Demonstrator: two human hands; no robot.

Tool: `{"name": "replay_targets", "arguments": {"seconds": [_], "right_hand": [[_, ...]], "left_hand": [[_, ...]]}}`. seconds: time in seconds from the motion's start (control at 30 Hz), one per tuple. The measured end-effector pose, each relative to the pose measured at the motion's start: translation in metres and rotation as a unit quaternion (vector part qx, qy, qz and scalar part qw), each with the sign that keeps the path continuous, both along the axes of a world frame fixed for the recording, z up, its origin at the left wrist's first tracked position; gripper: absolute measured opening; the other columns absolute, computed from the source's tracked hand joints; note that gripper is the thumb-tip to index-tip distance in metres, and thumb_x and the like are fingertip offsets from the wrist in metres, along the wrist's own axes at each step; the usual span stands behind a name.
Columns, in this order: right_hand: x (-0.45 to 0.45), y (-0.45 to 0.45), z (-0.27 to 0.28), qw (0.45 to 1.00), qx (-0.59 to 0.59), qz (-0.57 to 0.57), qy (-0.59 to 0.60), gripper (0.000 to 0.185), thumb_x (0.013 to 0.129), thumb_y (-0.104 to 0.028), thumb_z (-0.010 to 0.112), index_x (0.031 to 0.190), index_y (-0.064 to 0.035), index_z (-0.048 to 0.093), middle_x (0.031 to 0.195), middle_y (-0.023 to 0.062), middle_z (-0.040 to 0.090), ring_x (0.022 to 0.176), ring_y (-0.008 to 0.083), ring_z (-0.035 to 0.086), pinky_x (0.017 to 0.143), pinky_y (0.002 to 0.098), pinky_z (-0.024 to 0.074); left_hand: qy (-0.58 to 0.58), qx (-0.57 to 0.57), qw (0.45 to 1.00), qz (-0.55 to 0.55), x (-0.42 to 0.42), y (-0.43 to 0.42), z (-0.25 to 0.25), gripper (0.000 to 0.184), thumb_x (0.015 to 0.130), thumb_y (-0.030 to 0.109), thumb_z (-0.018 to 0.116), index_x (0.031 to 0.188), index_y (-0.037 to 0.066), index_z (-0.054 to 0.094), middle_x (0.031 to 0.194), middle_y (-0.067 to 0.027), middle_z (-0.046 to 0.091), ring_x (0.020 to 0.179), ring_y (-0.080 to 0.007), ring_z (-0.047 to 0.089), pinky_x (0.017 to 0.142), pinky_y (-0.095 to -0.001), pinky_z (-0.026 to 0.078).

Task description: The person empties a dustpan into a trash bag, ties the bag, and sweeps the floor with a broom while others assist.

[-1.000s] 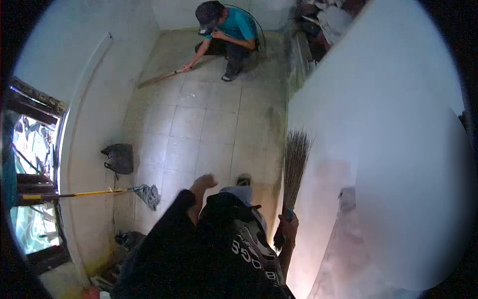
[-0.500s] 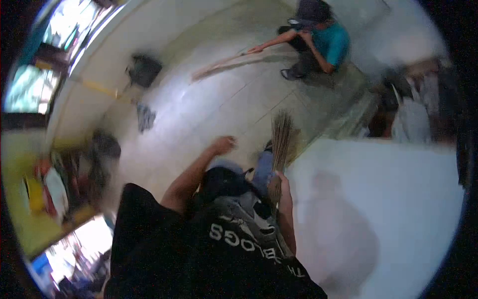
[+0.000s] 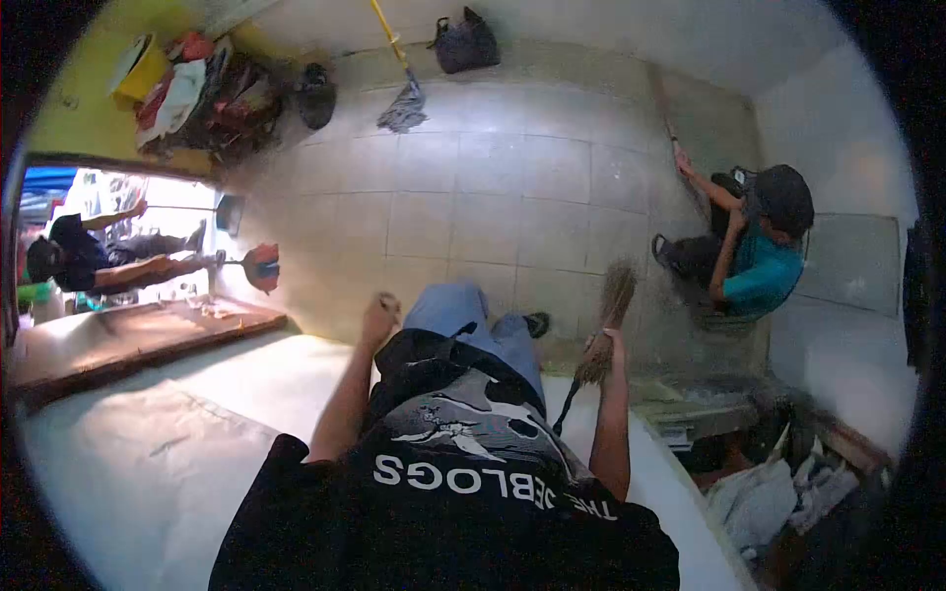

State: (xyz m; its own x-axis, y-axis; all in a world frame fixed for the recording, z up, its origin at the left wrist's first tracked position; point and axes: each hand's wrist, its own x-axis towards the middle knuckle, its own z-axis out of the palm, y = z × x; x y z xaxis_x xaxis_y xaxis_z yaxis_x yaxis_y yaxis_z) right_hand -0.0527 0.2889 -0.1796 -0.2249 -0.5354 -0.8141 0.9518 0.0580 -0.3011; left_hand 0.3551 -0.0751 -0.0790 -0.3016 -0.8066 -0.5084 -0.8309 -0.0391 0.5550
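Observation:
My right hand (image 3: 613,343) is wrapped round the middle of a stick broom (image 3: 619,291), held upright beside my right leg. Its bristles fan out beyond my fist, and a dark strap or cord trails below. On the other side, my left hand (image 3: 381,317) hangs by my left hip with its fingers curled in; nothing sticks out of it. My jeans (image 3: 443,305) and one dark shoe (image 3: 536,324) show between the hands, above the tiled floor (image 3: 488,202).
A person in teal (image 3: 774,271) crouches at right with a long-handled tool. Another in the doorway (image 3: 74,246) holds a broom (image 3: 263,268) and a dustpan (image 3: 230,214). A mop (image 3: 404,108) and black bag (image 3: 466,41) stand by the wall. A white surface (image 3: 286,374) lies behind me.
My view has swung to the left, so the crouching person now appears farther right. The doorway person has come into sight. The broom stays in my right hand.

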Motion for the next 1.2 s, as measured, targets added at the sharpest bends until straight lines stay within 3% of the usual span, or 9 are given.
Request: {"name": "replay_targets", "arguments": {"seconds": [0.07, 0.17, 0.23, 0.3, 0.37, 0.53, 0.63, 0.73, 1.2], "right_hand": [[-0.002, -0.008, 0.015, 0.998, -0.037, 0.045, -0.036, 0.043, 0.075, -0.036, 0.063, 0.088, 0.0036, 0.055, 0.076, 0.0164, 0.06, 0.066, 0.0269, 0.061, 0.062, 0.038, 0.0525], [0.008, -0.031, 0.057, 0.995, 0.07, -0.065, -0.024, 0.042, 0.074, -0.037, 0.063, 0.085, 0.0031, 0.055, 0.075, 0.016, 0.06, 0.067, 0.0268, 0.062, 0.062, 0.0385, 0.0524], [0.015, -0.025, 0.06, 0.996, 0.076, -0.014, 0.044, 0.041, 0.075, -0.037, 0.063, 0.085, 0.0025, 0.056, 0.072, 0.015, 0.06, 0.064, 0.0268, 0.062, 0.061, 0.0386, 0.0523], [0.012, -0.018, 0.043, 0.994, 0.014, 0.032, 0.103, 0.039, 0.075, -0.037, 0.063, 0.083, 0.0006, 0.057, 0.071, 0.0143, 0.061, 0.059, 0.026, 0.06, 0.059, 0.0379, 0.0521], [0.014, -0.027, 0.06, 0.993, 0.116, 0.014, 0.03, 0.036, 0.075, -0.037, 0.064, 0.081, -0.0022, 0.056, 0.071, 0.013, 0.061, 0.056, 0.0252, 0.059, 0.057, 0.0362, 0.0519], [0.035, -0.023, 0.06, 0.996, 0.068, 0.051, 0.003, 0.03, 0.077, -0.034, 0.063, 0.08, -0.0051, 0.055, 0.07, 0.011, 0.06, 0.057, 0.0242, 0.06, 0.057, 0.0343, 0.0523], [0.033, -0.035, 0.066, 0.993, 0.085, 0.078, 0.008, 0.03, 0.077, -0.034, 0.063, 0.08, -0.0052, 0.055, 0.07, 0.0109, 0.06, 0.057, 0.024, 0.06, 0.057, 0.0342, 0.0524], [0.038, -0.048, 0.071, 0.991, 0.096, 0.093, 0.008, 0.03, 0.077, -0.034, 0.063, 0.08, -0.0052, 0.055, 0.07, 0.0107, 0.06, 0.057, 0.0238, 0.06, 0.057, 0.0342, 0.0524], [0.073, -0.101, 0.084, 0.982, 0.124, 0.14, 0.022, 0.028, 0.079, -0.032, 0.062, 0.081, -0.0054, 0.056, 0.069, 0.0101, 0.06, 0.058, 0.023, 0.061, 0.058, 0.0338, 0.0527]], "left_hand": [[-0.118, 0.009, 0.99, -0.075, 0.024, 0.053, -0.018, 0.033, 0.084, 0.032, 0.06, 0.105, 0.006, 0.057, 0.088, -0.0175, 0.065, 0.088, -0.0317, 0.063, 0.078, -0.0399, 0.048], [0.095, -0.057, 0.991, -0.075, 0.117, 0.068, -0.132, 0.033, 0.081, 0.031, 0.063, 0.103, 0.007, 0.058, 0.089, -0.0175, 0.065, 0.089, -0.0322, 0.062, 0.079, -0.0418, 0.048], [-0.127, -0.017, 0.99, -0.049, 0.032, 0.066, 0.027, 0.033, 0.08, 0.032, 0.063, 0.103, 0.008, 0.059, 0.087, -0.0154, 0.066, 0.082, -0.0327, 0.064, 0.074, -0.043, 0.049], [0.02, -0.118, 0.992, -0.031, 0.001, 0.035, 0.033, 0.028, 0.08, 0.027, 0.064, 0.101, 0.008, 0.06, 0.085, -0.0148, 0.066, 0.079, -0.0319, 0.064, 0.071, -0.0415, 0.05], [0.076, -0.188, 0.976, -0.075, -0.082, 0.005, 0.121, 0.026, 0.08, 0.021, 0.066, 0.1, 0.006, 0.059, 0.086, -0.0136, 0.065, 0.08, -0.03, 0.064, 0.071, -0.0403, 0.05], [0.337, -0.222, 0.846, -0.349, -0.211, 0.045, 0.341, 0.036, 0.074, 0.02, 0.071, 0.106, 0.007, 0.06, 0.093, -0.0139, 0.063, 0.088, -0.0309, 0.06, 0.078, -0.0396, 0.047], [0.517, -0.222, 0.717, -0.411, -0.232, 0.057, 0.385, 0.052, 0.09, 0.017, 0.052, 0.139, 0.025, 0.037, 0.092, -0.0064, 0.058, 0.068, -0.0175, 0.055, 0.058, -0.0317, 0.047], [0.683, -0.337, 0.616, -0.201, -0.254, 0.075, 0.391, 0.035, 0.092, 0.038, 0.047, 0.125, 0.031, 0.044, 0.088, -0.0056, 0.053, 0.054, -0.0117, 0.042, 0.043, -0.0253, 0.033], [0.728, -0.218, 0.645, -0.083, -0.18, 0.039, 0.398, 0.055, 0.087, 0.059, 0.044, 0.104, 0.008, 0.054, 0.061, -0.0042, 0.048, 0.043, -0.0113, 0.034, 0.04, -0.0255, 0.028]]}}
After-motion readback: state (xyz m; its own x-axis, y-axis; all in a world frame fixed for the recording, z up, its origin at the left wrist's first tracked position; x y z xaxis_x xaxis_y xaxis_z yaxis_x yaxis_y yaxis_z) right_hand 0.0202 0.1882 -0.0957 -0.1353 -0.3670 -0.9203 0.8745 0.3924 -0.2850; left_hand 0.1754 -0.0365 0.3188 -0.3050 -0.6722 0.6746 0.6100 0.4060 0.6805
